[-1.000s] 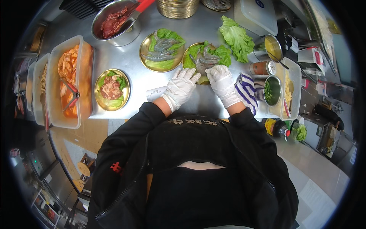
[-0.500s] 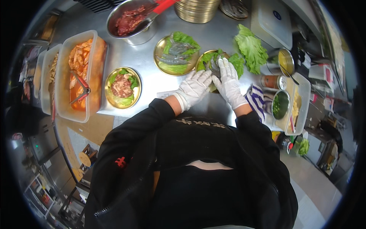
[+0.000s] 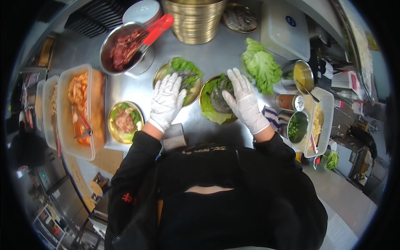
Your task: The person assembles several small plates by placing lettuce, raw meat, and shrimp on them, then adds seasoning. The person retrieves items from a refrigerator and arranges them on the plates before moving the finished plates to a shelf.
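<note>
Both hands wear white gloves. My left hand point(image 3: 166, 102) lies with fingers stretched out over the left part of a gold plate point(image 3: 192, 100), which bears green lettuce point(image 3: 182, 64) and grey shrimp. Whether its fingers touch the food cannot be made out. My right hand point(image 3: 246, 100) is flat, fingers apart, at the right side of a second gold plate point(image 3: 203, 88). On that plate, shrimp point(image 3: 217, 99) rest on lettuce leaves point(image 3: 214, 114), partly covered by the right hand. A third gold plate point(image 3: 111, 134) with raw meat point(image 3: 125, 121) on greens sits left of my left wrist.
Back left stands a steel pot point(image 3: 104, 56) of red meat with red-handled tongs point(image 3: 156, 31), beside stacked gold plates point(image 3: 193, 25). Loose lettuce point(image 3: 260, 66) lies right. A tub of marinated meat point(image 3: 96, 112) is far left; a steel bowl of chopped greens point(image 3: 296, 126) is right.
My left hand has moved left, from the right shrimp plate to the left one. My right hand stays by the right plate, uncovering more of its shrimp. The view has shifted.
</note>
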Demonstrator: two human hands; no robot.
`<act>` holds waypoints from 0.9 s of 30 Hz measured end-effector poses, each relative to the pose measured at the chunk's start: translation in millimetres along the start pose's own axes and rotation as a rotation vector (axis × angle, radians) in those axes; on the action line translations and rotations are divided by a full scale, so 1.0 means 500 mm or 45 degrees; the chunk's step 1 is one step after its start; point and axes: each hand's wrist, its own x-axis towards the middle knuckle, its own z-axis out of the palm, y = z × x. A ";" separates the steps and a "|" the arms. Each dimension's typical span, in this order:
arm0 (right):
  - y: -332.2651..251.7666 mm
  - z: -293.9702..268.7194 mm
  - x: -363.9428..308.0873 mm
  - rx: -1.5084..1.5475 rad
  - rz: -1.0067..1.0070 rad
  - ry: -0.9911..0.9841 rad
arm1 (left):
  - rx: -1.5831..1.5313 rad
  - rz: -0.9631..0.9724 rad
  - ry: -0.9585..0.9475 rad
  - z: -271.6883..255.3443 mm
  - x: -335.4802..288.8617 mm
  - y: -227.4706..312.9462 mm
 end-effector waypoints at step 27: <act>0.386 0.119 0.502 -0.417 0.249 0.344 | -0.398 -0.391 0.112 -0.020 -0.078 -0.007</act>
